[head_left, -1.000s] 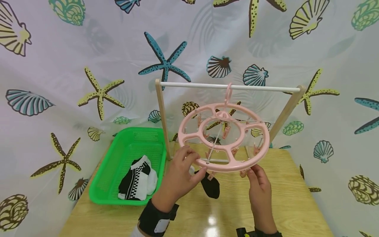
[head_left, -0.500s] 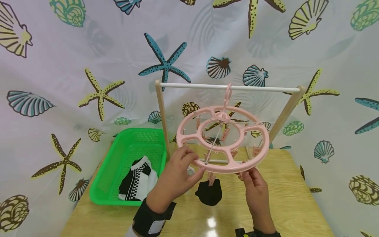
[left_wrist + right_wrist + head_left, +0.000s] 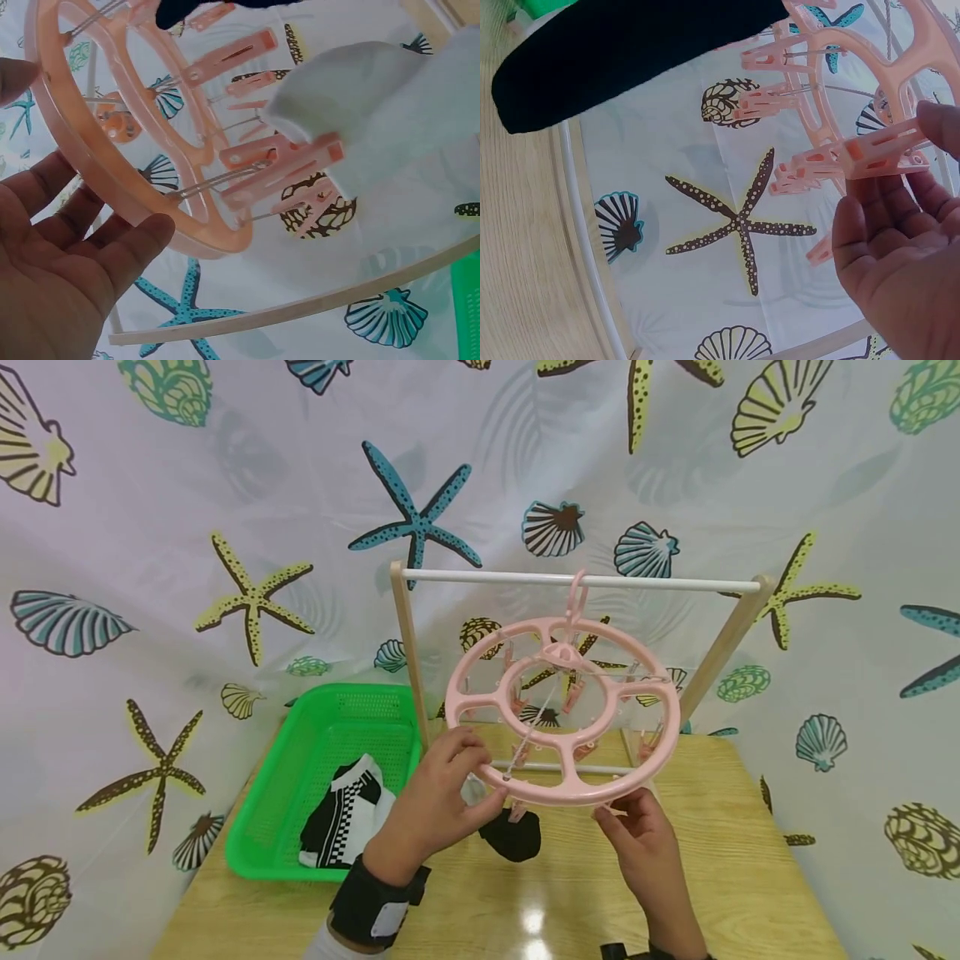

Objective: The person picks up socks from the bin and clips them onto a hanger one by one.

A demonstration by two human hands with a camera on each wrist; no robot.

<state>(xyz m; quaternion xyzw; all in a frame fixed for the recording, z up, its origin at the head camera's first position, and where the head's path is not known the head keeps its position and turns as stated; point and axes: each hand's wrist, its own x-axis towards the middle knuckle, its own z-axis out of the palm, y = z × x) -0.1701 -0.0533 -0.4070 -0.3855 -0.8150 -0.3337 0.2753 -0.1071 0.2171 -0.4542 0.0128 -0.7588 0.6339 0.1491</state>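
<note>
A pink round clip hanger [image 3: 573, 791] hangs by its hook from a white bar. At the front left, my left hand [image 3: 431, 806] holds the hanger's rim, with fingers and thumb around its edge. Below the front right of the rim, my right hand [image 3: 648, 847] pinches a pink clothespin [image 3: 885, 150] between thumb and fingers. Between the hands a black sock [image 3: 513, 837] dangles from another clip. Near my left hand a white sock [image 3: 352, 90] is clipped on; my hand hides most of it in the head view.
Left of the rack, a green basket [image 3: 247, 827] contains black-and-white checked socks [image 3: 348, 818] and white ones. The rack's white bar [image 3: 495, 577] runs between two wooden posts on a wooden table [image 3: 735, 860]. A curtain [image 3: 300, 468] with shells and starfish hangs behind.
The hanger has turned, its front rim moving left and tipping slightly. The black sock swung on its clip and now sits further left. Both hands have shifted a little left.
</note>
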